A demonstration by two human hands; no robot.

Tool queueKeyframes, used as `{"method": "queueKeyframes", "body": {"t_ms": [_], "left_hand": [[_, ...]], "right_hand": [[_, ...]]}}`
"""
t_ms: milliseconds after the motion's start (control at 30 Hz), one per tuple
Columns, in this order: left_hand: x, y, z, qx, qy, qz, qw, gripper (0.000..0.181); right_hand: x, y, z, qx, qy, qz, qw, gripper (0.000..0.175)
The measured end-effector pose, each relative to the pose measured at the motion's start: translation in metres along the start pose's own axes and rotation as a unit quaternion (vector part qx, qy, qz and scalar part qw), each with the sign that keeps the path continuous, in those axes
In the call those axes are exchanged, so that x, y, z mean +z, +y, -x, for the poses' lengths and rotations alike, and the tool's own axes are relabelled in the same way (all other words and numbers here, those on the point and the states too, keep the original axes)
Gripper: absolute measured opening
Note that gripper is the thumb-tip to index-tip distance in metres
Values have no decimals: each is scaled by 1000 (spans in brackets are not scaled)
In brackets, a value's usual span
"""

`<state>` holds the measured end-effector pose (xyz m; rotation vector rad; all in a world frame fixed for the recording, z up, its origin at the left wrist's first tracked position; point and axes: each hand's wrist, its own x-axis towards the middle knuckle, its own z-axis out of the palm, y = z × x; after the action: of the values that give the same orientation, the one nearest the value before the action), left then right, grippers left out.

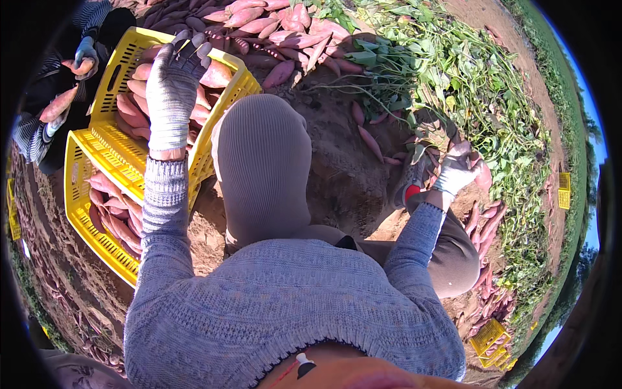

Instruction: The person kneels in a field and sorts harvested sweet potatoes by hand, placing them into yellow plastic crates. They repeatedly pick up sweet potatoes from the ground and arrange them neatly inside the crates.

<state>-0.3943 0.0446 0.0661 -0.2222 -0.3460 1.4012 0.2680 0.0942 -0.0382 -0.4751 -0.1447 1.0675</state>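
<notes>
My left hand (176, 82), in a soiled knit glove, is above the upper yellow plastic crate (104, 99). Its fingers are slightly curled and apart, with nothing visible between them. Reddish sweet potatoes (131, 112) fill much of that crate, which is tilted and overlaps the rim of a lower yellow crate (80, 214). More sweet potatoes (114, 214) lie in the lower one. Off to the right, my gloved right hand (457, 167) grips a sweet potato (482, 176) beside the leafy vines; its fingertips are partly hidden.
A large heap of sweet potatoes (277, 36) lies ahead on the soil. Cut green vines (447, 63) spread along the right. At upper left, a co-worker's gloved hand (86, 58) holds a sweet potato. More yellow crates (491, 338) stand at lower right. My bent knee (262, 146) is beside the crates.
</notes>
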Motion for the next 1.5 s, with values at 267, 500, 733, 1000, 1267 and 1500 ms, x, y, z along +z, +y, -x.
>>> {"method": "queueKeyframes", "body": {"t_ms": [267,500,733,1000,1267,1500], "left_hand": [[-115,-27,-124,-119,76,-406,903,44],[-178,-42,-123,-151,224,-645,715,36],[-150,-61,-111,-235,231,-599,730,46],[-155,-62,-119,-228,185,-503,813,38],[-129,-88,-129,-30,357,-366,859,52],[-143,-74,-129,42,394,-431,810,59]], "right_hand": [[72,314,-41,21,-424,660,620,33],[23,391,-127,90,-336,936,62,81],[-16,322,-115,153,-295,894,302,85],[42,229,-25,120,-204,639,732,53],[141,261,61,144,-355,551,742,48],[62,393,-86,52,-378,867,321,61]]}}
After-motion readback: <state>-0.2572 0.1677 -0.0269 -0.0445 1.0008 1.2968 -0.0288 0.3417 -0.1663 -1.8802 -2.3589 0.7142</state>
